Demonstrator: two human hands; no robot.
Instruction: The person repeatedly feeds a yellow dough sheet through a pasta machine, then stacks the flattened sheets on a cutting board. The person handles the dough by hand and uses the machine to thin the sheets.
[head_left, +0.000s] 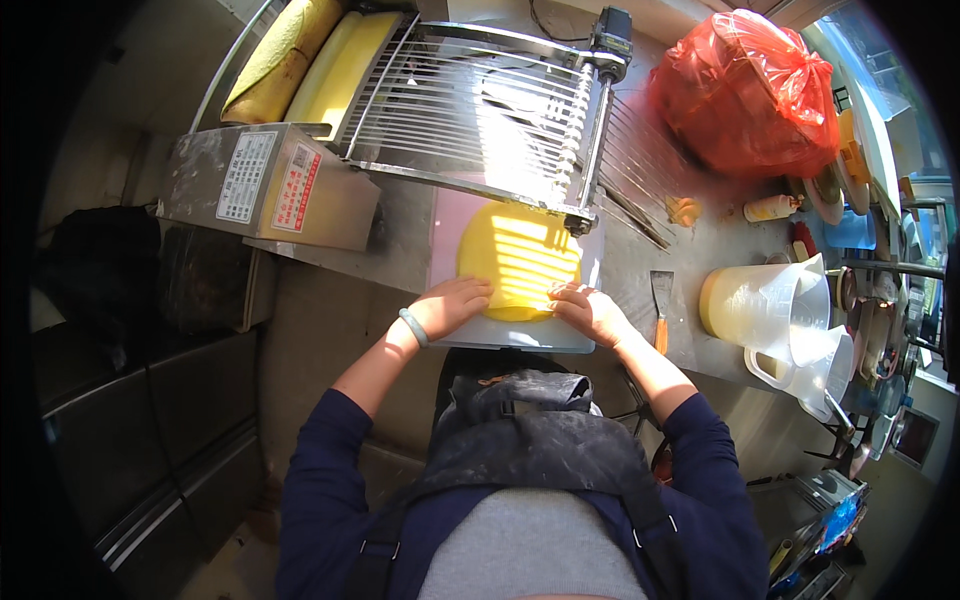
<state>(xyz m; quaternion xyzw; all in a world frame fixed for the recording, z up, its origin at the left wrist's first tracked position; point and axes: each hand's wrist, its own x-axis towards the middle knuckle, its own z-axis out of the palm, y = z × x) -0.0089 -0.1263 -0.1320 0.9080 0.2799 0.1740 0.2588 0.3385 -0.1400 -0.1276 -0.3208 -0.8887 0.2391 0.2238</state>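
Before me lies a thin, round yellow sheet (517, 251), possibly a crepe on a stack of others. Bars of sunlight stripe it. My left hand (454, 304) pinches its near left edge, and a pale bangle circles that wrist. At the near right edge, my right hand (589, 311) has its fingertips on the sheet. Between both hands the near rim looks straightened, with a yellow curve showing below it. Under the yellow rounds is a pale board or tray (525, 337), pinkish at its far left.
A wrapper-making machine (315, 180) with a yellow roller (341, 67) and wire rack (480, 112) overhangs the sheet's far side. To the right are a scraper (660, 311), plastic measuring jugs (772, 307), a squeeze bottle (771, 208) and a red plastic bag (742, 97).
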